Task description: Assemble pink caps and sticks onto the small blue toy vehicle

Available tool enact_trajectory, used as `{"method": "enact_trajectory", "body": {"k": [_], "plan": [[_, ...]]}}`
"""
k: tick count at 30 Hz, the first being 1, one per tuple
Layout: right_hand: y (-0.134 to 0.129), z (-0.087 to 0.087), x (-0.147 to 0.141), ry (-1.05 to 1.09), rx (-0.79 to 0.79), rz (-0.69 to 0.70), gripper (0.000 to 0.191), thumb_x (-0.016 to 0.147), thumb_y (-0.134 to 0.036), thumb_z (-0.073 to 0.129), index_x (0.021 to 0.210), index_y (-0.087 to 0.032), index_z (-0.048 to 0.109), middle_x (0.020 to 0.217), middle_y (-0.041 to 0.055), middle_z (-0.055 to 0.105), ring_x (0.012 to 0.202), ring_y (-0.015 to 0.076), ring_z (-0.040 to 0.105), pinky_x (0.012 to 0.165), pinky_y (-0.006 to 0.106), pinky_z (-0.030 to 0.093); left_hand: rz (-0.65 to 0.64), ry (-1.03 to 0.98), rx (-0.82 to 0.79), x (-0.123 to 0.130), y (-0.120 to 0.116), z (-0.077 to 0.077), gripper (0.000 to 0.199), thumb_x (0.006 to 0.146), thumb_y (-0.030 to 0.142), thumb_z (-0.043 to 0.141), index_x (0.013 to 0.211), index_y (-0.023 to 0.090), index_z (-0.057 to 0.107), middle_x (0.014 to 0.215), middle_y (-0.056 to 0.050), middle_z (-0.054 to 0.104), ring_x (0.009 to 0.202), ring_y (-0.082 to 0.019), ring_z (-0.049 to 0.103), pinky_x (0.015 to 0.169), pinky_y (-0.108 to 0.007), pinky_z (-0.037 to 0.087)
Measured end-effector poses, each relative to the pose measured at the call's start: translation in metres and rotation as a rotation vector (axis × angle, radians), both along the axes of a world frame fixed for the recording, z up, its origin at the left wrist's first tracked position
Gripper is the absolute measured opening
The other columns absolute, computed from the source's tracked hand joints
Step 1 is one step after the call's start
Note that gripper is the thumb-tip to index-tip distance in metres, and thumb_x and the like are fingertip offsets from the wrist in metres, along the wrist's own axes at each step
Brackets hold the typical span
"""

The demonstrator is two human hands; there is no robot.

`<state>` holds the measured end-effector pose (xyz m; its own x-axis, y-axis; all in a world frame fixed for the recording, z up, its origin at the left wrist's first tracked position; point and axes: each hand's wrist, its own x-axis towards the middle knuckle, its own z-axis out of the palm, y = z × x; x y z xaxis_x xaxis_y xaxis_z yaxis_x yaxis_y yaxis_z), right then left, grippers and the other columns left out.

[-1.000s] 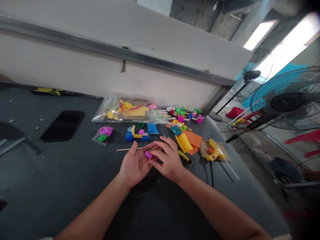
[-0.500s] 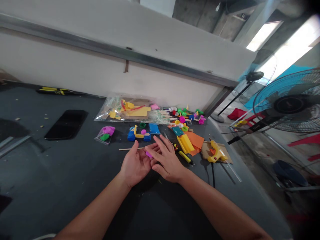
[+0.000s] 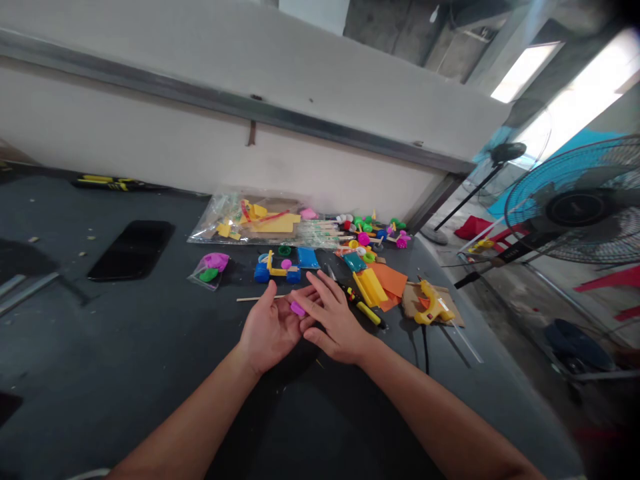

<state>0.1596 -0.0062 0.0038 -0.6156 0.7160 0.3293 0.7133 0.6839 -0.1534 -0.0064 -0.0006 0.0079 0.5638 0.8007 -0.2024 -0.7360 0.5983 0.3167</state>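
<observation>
**Two open hands are holding a small pink plastic piece (image 3: 297, 309) mid-table**
The left hand (image 3: 270, 327) is cradling the piece on its open fingers, the right hand (image 3: 335, 320) is spreading open just beside it, and a thin wooden stick (image 3: 260, 298) is lying behind them on the dark table (image 3: 125, 373).

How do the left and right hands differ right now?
The left hand lies palm up with its fingers spread, while the right hand is palm down beside and slightly over it. The pink piece sits on the left hand's fingers, with the right hand's fingers reaching over it. The left hand is nearer the wooden stick, the right nearer the yellow-and-black utility knife. Both are bare, above the dark tabletop.
</observation>
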Motion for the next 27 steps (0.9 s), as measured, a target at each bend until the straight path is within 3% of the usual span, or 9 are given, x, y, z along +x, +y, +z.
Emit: {"method": "enact_trajectory", "body": {"k": [10, 16, 22, 27], "plan": [[0.0002, -0.0007, 0.0011, 0.024, -0.022, 0.021, 0.051, 0.088, -0.053, 0.041, 0.134, -0.03, 0.043, 0.153, 0.003, 0.009, 0.139, 0.0332, 0.008, 0.108, 0.056, 0.02, 0.002, 0.003, 0.018, -0.0017, 0.0017, -0.0029, 0.064, 0.09, 0.051, 0.029, 0.129, 0.004, 0.048, 0.123, -0.021, 0.058, 0.118, -0.03, 0.052, 0.099, -0.043, 0.04], [-0.0008, 0.0015, -0.0001, 0.006, -0.01, 0.002, 0.056, 0.086, -0.055, 0.044, 0.136, -0.031, 0.039, 0.153, 0.0041, 0.011, 0.139, 0.0319, 0.008, 0.108, 0.056, 0.02, 0.008, 0.003, 0.03, -0.0011, 0.0014, -0.0005, 0.064, 0.09, 0.052, 0.028, 0.128, 0.005, 0.048, 0.121, -0.021, 0.059, 0.116, -0.03, 0.053, 0.098, -0.042, 0.04], [0.0005, -0.0034, -0.0012, 0.153, 0.062, -0.031, 0.06, 0.08, -0.058, 0.051, 0.129, -0.022, 0.048, 0.143, 0.0106, 0.033, 0.136, 0.0308, 0.02, 0.108, 0.053, 0.023, -0.004, -0.01, 0.005, -0.0006, 0.0016, 0.0027, 0.063, 0.092, 0.049, 0.024, 0.127, 0.004, 0.048, 0.114, -0.021, 0.062, 0.109, -0.028, 0.058, 0.092, -0.04, 0.045], [0.0021, -0.0048, -0.0035, 0.324, 0.072, -0.091, 0.039, 0.075, -0.053, 0.061, 0.095, -0.02, 0.062, 0.125, 0.01, 0.051, 0.13, 0.029, 0.032, 0.107, 0.048, 0.027, -0.02, 0.04, -0.023, -0.0014, 0.0014, -0.0007, 0.062, 0.091, 0.05, 0.025, 0.127, 0.004, 0.047, 0.106, -0.02, 0.065, 0.102, -0.027, 0.061, 0.085, -0.037, 0.047]]}}
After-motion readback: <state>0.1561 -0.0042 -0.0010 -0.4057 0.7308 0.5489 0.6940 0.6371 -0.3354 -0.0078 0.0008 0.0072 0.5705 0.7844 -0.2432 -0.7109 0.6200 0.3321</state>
